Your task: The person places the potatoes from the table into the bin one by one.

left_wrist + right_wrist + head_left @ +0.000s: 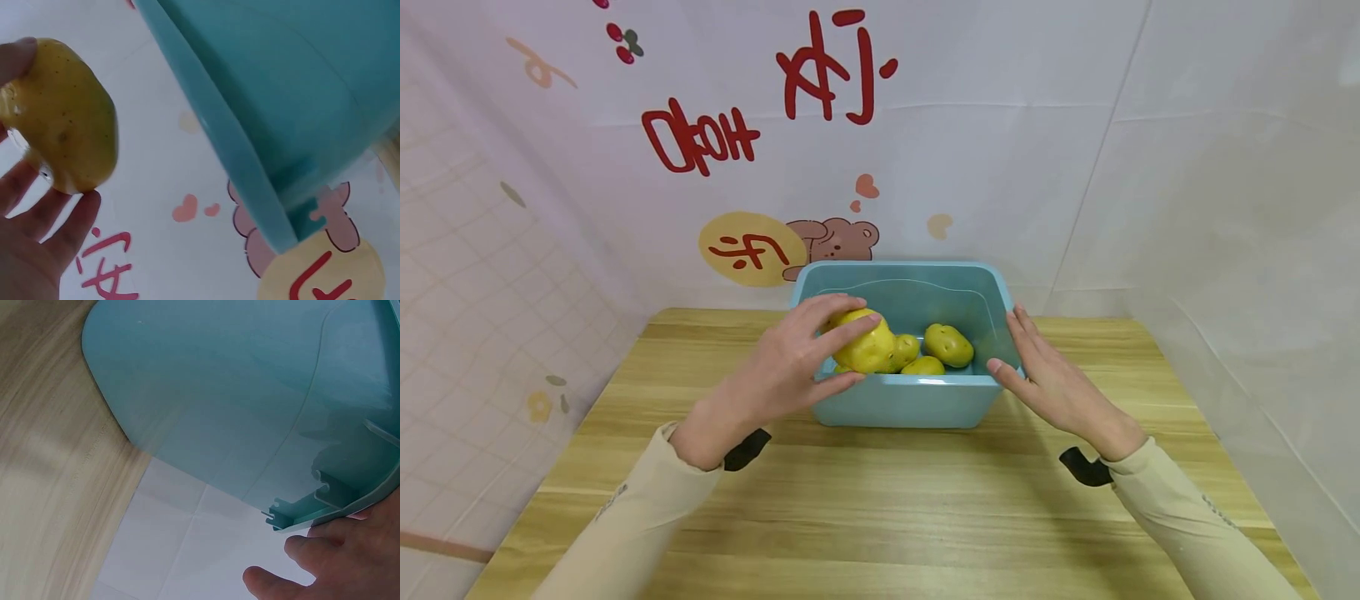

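A light blue plastic bin [895, 404] stands toward the back of the table. My left hand [786, 358] grips a yellow potato [868, 345] over the bin's front left part, its fingers and thumb curled round the sides. The left wrist view shows this potato's smooth, dotted skin. Below and beside it inside the bin lie other potatoes, one of them a greener potato [949, 345] near the right wall. My right hand [1052, 379] rests at the bin's right rim with fingers fairly straight along it, thumb at the front right corner.
The wooden table [880, 508] stretches in front of the bin. Close behind it hangs a white printed backdrop [1000, 150] with red characters and a cartoon bear [842, 242]. White sheets also bound the table on the left and right.
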Demonstrator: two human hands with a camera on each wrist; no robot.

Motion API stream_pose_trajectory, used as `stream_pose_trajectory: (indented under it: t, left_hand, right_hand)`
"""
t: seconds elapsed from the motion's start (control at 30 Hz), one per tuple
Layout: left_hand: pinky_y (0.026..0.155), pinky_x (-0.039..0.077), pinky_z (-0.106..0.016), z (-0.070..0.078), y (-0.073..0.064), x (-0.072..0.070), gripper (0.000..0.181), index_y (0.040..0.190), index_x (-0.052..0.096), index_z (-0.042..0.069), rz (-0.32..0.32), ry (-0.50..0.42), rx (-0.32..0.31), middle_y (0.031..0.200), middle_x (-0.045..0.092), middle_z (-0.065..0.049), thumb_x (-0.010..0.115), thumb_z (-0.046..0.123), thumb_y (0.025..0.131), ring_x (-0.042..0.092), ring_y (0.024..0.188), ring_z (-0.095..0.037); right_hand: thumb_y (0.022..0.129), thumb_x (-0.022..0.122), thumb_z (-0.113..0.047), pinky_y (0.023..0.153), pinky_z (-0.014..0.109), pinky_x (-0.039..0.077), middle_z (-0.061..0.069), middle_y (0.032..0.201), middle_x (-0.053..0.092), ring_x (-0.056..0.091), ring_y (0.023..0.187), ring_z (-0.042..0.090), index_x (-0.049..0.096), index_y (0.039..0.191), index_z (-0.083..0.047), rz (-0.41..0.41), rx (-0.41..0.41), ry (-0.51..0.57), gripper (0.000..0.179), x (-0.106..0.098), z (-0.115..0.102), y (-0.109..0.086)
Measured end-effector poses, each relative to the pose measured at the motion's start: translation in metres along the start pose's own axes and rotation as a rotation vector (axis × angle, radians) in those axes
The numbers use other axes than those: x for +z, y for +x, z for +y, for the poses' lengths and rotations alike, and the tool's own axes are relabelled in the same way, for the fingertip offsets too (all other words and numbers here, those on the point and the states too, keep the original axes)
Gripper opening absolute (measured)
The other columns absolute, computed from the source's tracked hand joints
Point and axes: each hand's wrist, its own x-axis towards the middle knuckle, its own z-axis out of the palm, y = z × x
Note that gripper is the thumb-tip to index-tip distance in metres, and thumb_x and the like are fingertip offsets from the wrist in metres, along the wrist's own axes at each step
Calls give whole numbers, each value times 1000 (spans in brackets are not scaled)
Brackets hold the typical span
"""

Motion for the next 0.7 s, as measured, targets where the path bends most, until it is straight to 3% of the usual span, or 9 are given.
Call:
stream_pose_trajectory:
  t: [0.13,0.37,0.7]
  left_hand:
    - [94,55,-45,-9,-2,1,70,139,62,6,-33,22,-99,133,60,-20,93,20,78,58,122,-35]
    - [98,52,-50,-21,-1,5,66,142,61,6,-135,54,-269,136,60,-18,89,23,84,59,120,-35]
    - [92,53,-52,-33,4,13,65,146,59,7,-310,100,-399,135,62,-17,84,29,90,63,115,-35]
  right_hand:
    - [108,43,-54,121,65,19,4,173,-9,4,159,34,-1,166,-10,4,-2,1,85,0,0,0]
    - [108,43,-54,121,64,19,5,173,-8,4,159,35,-1,166,-9,2,-2,-2,86,0,0,1]
    - [108,43,-54,121,64,19,5,173,-8,4,159,35,0,166,-8,6,-6,-3,85,0,1,0]
